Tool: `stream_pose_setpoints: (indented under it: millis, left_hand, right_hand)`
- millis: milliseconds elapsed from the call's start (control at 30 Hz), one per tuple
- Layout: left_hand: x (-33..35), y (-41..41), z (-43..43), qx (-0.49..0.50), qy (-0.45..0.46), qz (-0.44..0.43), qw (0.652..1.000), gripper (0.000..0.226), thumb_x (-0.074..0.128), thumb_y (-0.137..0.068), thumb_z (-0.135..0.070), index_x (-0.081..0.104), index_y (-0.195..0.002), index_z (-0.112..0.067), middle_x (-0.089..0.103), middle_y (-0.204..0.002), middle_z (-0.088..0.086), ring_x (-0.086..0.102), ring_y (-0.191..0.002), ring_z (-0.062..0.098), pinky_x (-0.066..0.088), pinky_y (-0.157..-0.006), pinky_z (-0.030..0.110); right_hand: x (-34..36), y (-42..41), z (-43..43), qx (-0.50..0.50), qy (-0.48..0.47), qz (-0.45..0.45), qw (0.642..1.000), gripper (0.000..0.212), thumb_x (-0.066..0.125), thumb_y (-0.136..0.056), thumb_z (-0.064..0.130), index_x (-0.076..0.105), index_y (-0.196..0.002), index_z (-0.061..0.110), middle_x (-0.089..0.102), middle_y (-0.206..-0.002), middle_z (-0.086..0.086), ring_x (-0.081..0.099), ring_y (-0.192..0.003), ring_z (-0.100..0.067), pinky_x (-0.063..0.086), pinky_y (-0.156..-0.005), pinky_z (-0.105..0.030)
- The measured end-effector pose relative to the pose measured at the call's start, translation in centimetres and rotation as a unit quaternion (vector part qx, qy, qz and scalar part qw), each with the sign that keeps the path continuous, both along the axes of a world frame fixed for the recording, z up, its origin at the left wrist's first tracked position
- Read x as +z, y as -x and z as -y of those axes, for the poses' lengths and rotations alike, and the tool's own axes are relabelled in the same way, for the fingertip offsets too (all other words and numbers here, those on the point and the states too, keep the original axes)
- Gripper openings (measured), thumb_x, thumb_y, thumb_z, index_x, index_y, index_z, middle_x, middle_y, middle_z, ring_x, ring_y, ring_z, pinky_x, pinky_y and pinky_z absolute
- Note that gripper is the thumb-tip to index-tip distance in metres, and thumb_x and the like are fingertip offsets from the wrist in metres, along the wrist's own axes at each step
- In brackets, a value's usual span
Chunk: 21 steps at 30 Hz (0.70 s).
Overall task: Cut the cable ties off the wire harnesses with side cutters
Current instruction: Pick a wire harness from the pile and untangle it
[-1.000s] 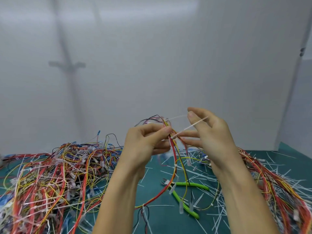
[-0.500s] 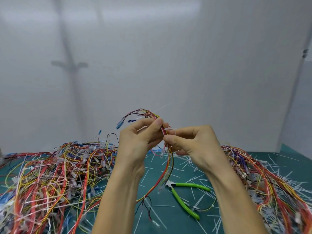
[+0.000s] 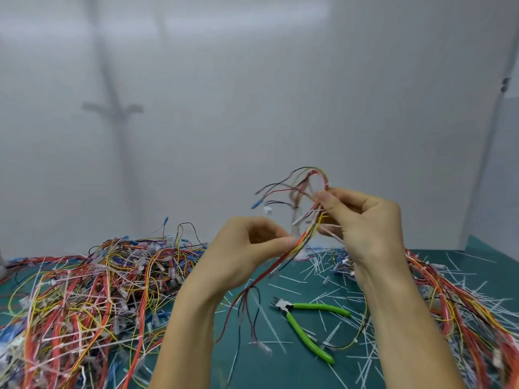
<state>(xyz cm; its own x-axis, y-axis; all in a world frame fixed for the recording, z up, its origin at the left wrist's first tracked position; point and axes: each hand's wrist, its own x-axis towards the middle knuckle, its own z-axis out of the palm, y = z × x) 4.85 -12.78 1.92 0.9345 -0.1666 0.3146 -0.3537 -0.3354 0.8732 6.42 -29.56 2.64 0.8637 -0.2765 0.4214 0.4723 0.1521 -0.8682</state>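
Teal-green bench (image 3: 283,369), seen from above and in front. A tangled heap of wire harnesses (image 3: 84,299), red, yellow, blue and black, fills the left of the frame. A second heap (image 3: 460,304) runs down the right edge. Cut white cable ties (image 3: 317,265) lie scattered over the centre and right. Green-handled side cutters (image 3: 289,311) lie at lower centre among them, handles spread and pointing lower right.

At lower centre, our side cutters (image 3: 320,306) had bright green handles against the dark teal mat (image 3: 280,372). The raised harness (image 3: 302,242) mixed red, yellow and black wires; the lower-left pile (image 3: 84,290) added blue. Scattered cut ties (image 3: 320,266) were white, the wall (image 3: 252,108) pale grey.
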Motion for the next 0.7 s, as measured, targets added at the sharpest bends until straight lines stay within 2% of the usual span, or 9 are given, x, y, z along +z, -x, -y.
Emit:
stream_pose_setpoints:
  millis: [67, 133, 233, 333, 400, 500, 600, 700]
  left_hand:
    - [-0.2, 0.0, -0.6, -0.002, -0.080, -0.013, 0.997, 0.018, 0.074, -0.082, -0.034, 0.078, -0.085, -0.017, 0.074, -0.072, -0.005, 0.061, -0.063, -0.002, 0.043, -0.060, 0.011]
    - [-0.2, 0.0, -1.3, -0.024, -0.119, -0.039, 0.992, 0.019, 0.074, -0.082, -0.037, 0.079, -0.087, -0.019, 0.076, -0.078, -0.003, 0.064, -0.067, -0.002, 0.046, -0.062, 0.012]
    - [-0.3, 0.0, -1.9, -0.063, -0.142, -0.071, 0.985, 0.015, 0.078, -0.081, -0.029, 0.079, -0.091, -0.018, 0.077, -0.083, 0.004, 0.067, -0.071, 0.004, 0.050, -0.065, 0.017]
    - [-0.5, -0.2, -1.5, -0.059, -0.136, -0.083, 0.985, 0.010, 0.076, -0.084, -0.022, 0.077, -0.091, -0.014, 0.077, -0.085, 0.007, 0.074, -0.082, 0.019, 0.058, -0.076, 0.030]
    - [-0.6, -0.4, -1.0, -0.023, -0.073, -0.077, 0.994, 0.004, 0.072, -0.087, -0.015, 0.075, -0.086, -0.011, 0.077, -0.084, 0.008, 0.075, -0.081, 0.027, 0.060, -0.075, 0.036]
    - [-0.6, -0.7, -0.4, 0.029, 0.079, -0.054, 0.995, 0.009, 0.066, -0.091, -0.005, 0.071, -0.083, -0.006, 0.076, -0.080, 0.009, 0.073, -0.068, 0.022, 0.061, -0.065, 0.030]
    - [-0.6, -0.9, 0.0, 0.051, 0.189, -0.037, 0.980, 0.008, 0.063, -0.091, -0.001, 0.070, -0.088, 0.000, 0.076, -0.076, 0.010, 0.072, -0.062, 0.016, 0.056, -0.057, 0.020]
    - [-0.5, -1.0, 0.2, 0.056, 0.293, -0.025, 0.954, 0.009, 0.060, -0.091, 0.003, 0.069, -0.090, 0.001, 0.075, -0.073, 0.010, 0.073, -0.063, 0.019, 0.056, -0.059, 0.018]
  right_hand:
    - [0.2, 0.0, 0.4, -0.021, -0.035, 0.013, 0.999, 0.024, 0.075, -0.084, 0.009, 0.076, -0.064, 0.022, 0.073, -0.063, 0.003, 0.064, -0.054, -0.009, 0.055, -0.049, -0.020]
    - [0.3, 0.0, 0.9, -0.040, -0.075, 0.023, 0.996, 0.014, 0.073, -0.085, 0.010, 0.075, -0.075, 0.020, 0.072, -0.062, 0.003, 0.063, -0.051, -0.009, 0.054, -0.050, -0.019]
    - [0.3, 0.0, 1.5, -0.054, -0.118, 0.029, 0.991, 0.004, 0.072, -0.086, 0.011, 0.073, -0.083, 0.015, 0.071, -0.059, 0.005, 0.063, -0.049, -0.007, 0.053, -0.049, -0.019]
    - [0.4, 0.0, 1.9, -0.059, -0.142, 0.021, 0.988, 0.000, 0.072, -0.087, 0.011, 0.072, -0.087, 0.011, 0.070, -0.058, 0.006, 0.063, -0.050, -0.006, 0.053, -0.049, -0.019]
    - [0.4, 0.0, 2.2, -0.056, -0.156, 0.014, 0.986, 0.000, 0.071, -0.087, 0.010, 0.071, -0.087, 0.009, 0.070, -0.057, 0.006, 0.064, -0.050, -0.006, 0.054, -0.050, -0.018]
    - [0.4, 0.1, 2.3, -0.033, -0.179, -0.004, 0.983, 0.004, 0.069, -0.088, 0.008, 0.071, -0.085, 0.010, 0.071, -0.059, 0.005, 0.066, -0.051, -0.006, 0.054, -0.050, -0.017]
    - [0.2, 0.1, 1.8, -0.006, -0.197, -0.025, 0.980, 0.008, 0.068, -0.088, 0.007, 0.070, -0.081, 0.009, 0.070, -0.058, 0.004, 0.065, -0.049, -0.006, 0.053, -0.049, -0.017]
    - [0.2, -0.1, 1.3, 0.025, -0.211, -0.035, 0.977, 0.005, 0.068, -0.088, 0.007, 0.070, -0.083, 0.007, 0.071, -0.060, 0.003, 0.066, -0.050, -0.006, 0.054, -0.051, -0.017]
